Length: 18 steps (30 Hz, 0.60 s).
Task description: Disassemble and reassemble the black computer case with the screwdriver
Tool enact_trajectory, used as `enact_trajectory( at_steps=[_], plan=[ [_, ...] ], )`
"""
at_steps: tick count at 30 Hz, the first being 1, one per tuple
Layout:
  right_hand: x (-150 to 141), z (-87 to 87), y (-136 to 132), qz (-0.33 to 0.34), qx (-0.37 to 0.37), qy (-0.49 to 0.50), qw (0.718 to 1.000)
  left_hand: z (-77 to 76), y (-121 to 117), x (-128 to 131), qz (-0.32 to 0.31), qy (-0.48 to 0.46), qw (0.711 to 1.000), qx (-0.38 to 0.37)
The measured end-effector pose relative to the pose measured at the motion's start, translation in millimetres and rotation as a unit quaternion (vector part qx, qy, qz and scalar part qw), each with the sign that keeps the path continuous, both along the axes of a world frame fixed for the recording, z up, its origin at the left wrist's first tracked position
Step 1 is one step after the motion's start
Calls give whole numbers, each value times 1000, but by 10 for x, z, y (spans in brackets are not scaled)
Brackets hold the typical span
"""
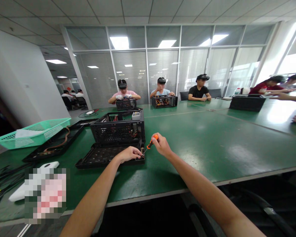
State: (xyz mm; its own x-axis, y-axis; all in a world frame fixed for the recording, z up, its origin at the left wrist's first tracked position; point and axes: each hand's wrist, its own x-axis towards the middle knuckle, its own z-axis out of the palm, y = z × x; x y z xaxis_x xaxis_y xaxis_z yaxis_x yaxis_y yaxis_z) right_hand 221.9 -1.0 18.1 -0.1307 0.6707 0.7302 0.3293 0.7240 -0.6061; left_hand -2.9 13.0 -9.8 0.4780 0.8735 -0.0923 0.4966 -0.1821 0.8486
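My right hand (162,145) grips a screwdriver (149,144) by its orange and black handle. The thin shaft slants down and left to the right corner of a black front panel (98,157), which lies flat before an open computer case (111,131). At that same corner my left hand (128,154) rests with its fingers pinched together close to the screwdriver tip. Whatever those fingers hold is too small to make out. The case stands upright behind the panel, with boards, wires and a light grey box showing through its open top.
Left of the case lie a black side panel (56,141) with a brown cable and a green plastic basket (46,126). Nearer me are black cables (5,184) and a white device (34,181). Several people sit across the green table (199,141), some with computer cases.
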Motion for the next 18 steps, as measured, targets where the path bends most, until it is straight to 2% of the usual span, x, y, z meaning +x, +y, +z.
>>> enact_trajectory(
  at_steps=[18],
  plan=[
    [2,-15,16,-25,6,-32,999,-11,16,-9,-16,-10,1000,5]
  ],
)
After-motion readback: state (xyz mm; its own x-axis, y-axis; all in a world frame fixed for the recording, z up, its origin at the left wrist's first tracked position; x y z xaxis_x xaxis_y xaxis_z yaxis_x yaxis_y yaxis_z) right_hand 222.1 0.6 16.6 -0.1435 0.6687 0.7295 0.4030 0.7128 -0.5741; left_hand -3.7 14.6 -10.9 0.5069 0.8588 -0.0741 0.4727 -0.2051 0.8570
